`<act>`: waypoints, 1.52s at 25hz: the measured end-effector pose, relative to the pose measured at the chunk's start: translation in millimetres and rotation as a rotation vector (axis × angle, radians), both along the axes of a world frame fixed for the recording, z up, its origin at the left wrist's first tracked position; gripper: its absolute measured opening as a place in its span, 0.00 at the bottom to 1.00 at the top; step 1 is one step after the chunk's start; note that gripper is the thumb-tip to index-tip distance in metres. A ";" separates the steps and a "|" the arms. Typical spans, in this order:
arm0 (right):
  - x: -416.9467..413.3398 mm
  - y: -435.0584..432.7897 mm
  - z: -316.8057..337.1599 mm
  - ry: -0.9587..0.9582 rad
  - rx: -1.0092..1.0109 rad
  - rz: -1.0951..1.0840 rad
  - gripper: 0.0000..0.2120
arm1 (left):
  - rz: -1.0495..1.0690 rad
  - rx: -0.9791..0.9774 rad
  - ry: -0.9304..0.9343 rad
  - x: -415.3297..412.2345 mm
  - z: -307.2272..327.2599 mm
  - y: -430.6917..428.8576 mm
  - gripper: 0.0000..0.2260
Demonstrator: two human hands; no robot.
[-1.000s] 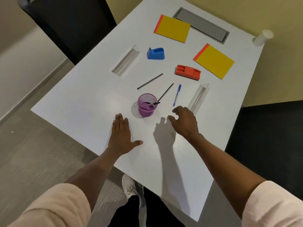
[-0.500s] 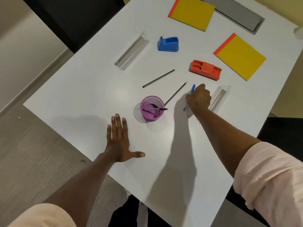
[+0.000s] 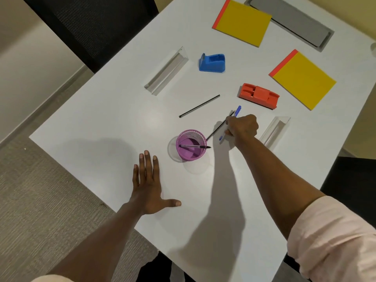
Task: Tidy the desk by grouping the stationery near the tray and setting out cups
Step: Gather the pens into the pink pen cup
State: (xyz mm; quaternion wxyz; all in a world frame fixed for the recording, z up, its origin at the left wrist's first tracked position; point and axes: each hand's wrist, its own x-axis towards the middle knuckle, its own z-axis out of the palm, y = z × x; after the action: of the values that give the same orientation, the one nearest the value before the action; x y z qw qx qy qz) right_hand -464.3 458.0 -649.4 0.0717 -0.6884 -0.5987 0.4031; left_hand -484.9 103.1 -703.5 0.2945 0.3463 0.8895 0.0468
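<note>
My right hand (image 3: 242,126) grips a blue pen (image 3: 238,109) just right of the purple mesh cup (image 3: 190,144); the pen's cap end sticks out beyond my knuckles and its tip shows below my fingers. A black pen (image 3: 194,147) lies across the cup's mouth. A thin black pencil (image 3: 216,128) lies between the cup and my right hand, and another (image 3: 199,106) lies farther back. My left hand (image 3: 147,184) rests flat on the white desk (image 3: 91,139), fingers spread, near the front edge.
Two yellow notepads (image 3: 243,22) (image 3: 303,78), a blue tape dispenser (image 3: 212,63), an orange stapler (image 3: 258,95), two clear trays (image 3: 166,71) (image 3: 274,129) and a grey cable hatch (image 3: 291,21) lie on the desk. Black chairs (image 3: 91,23) stand at the far left and at the right.
My right hand reached from near the cup to the blue pen and closed round it, lifting it off the desk. My left hand stayed flat on the desk.
</note>
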 end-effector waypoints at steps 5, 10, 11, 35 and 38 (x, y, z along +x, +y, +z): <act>-15.3 -1.8 -5.2 -0.063 0.028 0.086 0.13 | -0.003 -0.014 0.003 -0.3 2.4 1.3 0.76; -18.2 -4.6 -8.3 -0.178 0.050 0.207 0.17 | -0.002 -0.008 0.002 -0.1 3.7 0.0 0.76; -19.1 -5.1 -8.3 -0.182 0.049 0.210 0.17 | 0.000 -0.005 0.004 -0.3 3.6 -0.1 0.75; 15.8 -101.4 67.8 0.327 0.301 0.841 0.07 | -0.011 0.019 -0.014 -1.9 4.8 -1.9 0.75; 10.3 -109.2 53.5 0.235 0.385 0.882 0.09 | -0.012 0.027 -0.001 -1.4 3.7 -2.1 0.74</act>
State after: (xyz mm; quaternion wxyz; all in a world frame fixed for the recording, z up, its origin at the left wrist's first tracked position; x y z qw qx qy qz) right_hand -454.0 348.8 -595.9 0.0874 -0.2935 -0.8845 0.3520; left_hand -486.3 101.0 -699.9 0.2905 0.3555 0.8865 0.0575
